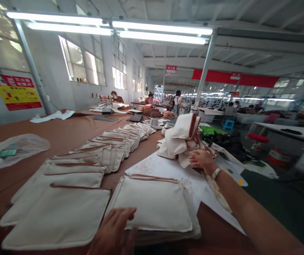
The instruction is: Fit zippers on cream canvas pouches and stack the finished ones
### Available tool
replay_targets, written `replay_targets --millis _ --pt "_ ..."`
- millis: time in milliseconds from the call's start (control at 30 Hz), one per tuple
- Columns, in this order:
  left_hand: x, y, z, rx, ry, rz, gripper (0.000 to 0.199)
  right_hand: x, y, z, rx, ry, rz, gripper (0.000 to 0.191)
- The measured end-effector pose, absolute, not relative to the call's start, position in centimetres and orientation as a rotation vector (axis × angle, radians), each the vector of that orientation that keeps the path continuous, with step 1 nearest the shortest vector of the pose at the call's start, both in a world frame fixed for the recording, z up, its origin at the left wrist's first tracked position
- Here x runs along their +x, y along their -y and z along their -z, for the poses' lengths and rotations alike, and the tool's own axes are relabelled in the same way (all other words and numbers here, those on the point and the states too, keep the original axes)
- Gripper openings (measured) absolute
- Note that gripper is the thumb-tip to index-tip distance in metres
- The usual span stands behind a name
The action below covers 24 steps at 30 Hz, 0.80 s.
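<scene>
Left hand (pixel 114 230) flat on pouch stack (pixel 154 205), fingers spread; brown table (pixel 69 136) (factory hall).

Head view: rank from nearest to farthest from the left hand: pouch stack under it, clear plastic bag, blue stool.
1. pouch stack: touching the left hand, bottom centre.
2. clear plastic bag: on the table, far left.
3. blue stool: on the floor, right, well beyond the table.

Stack of pouches (pixel 154 207) at table (pixel 69 136) edge, row of pouches (pixel 99 156) left, heap of pouches (pixel 185 141) behind right.
</scene>
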<state>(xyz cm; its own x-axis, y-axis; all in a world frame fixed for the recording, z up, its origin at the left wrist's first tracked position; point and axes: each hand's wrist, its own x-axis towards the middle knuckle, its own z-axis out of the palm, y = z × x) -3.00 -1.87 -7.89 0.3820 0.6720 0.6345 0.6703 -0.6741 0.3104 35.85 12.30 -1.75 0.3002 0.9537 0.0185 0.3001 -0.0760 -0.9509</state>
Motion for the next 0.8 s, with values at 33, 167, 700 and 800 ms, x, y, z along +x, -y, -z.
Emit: replay_targets --millis 33,167,700,800 --pt "-2.2 1.0 8.1 2.599 -1.257 -1.096 0.031 35.1 -11.1 4.1 -1.628 1.232 -0.848 0.022" --pt "1.7 -3.3 9.0 2.537 -1.329 -0.689 0.037 31.8 -5.8 11.7 -1.691 1.428 -0.758 0.009" --pt "14.0 -11.5 10.0 2.580 -1.387 -0.490 0.017 28.6 -0.4 15.9 -1.583 1.377 -0.544 0.031" --pt "13.8 -11.2 9.7 2.607 -1.345 -0.553 0.014 29.1 -1.3 15.0 -1.544 1.295 -0.583 0.029"
